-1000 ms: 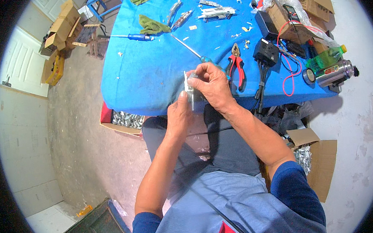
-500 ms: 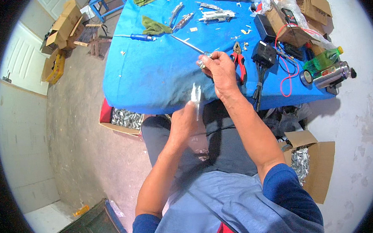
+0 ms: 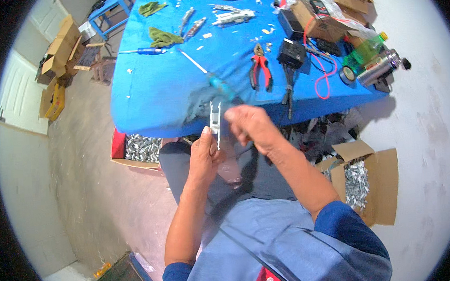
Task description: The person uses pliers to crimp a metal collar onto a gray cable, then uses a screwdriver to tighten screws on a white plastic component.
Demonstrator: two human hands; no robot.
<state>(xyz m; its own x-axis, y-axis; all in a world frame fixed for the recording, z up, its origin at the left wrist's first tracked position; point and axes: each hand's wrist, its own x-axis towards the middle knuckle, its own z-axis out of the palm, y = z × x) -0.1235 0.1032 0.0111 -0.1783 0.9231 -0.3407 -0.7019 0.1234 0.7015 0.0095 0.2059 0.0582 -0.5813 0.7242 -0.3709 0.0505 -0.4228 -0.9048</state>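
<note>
My left hand [image 3: 204, 154] holds a small white plastic-and-metal part [image 3: 215, 119] upright in front of the table's near edge. My right hand [image 3: 248, 126] grips the blue handle of a screwdriver [image 3: 221, 87], whose thin shaft reaches back across the blue tablecloth [image 3: 156, 88]. The right hand sits just right of the part, a little apart from it. Motion blur hides the finger positions on the handle.
On the table lie red-handled pliers [image 3: 260, 67], a black box with cable [image 3: 292, 54], a second blue screwdriver [image 3: 144, 51], green rags [image 3: 163, 38], a green bottle [image 3: 364, 54] and a steel flask [image 3: 381, 67]. Cardboard boxes of metal parts stand on the floor at left [image 3: 139, 147] and right [image 3: 359, 184].
My right hand reached out to the table, took the blue screwdriver, and drew back toward the part. My left hand stayed in front of the table edge with the part.
</note>
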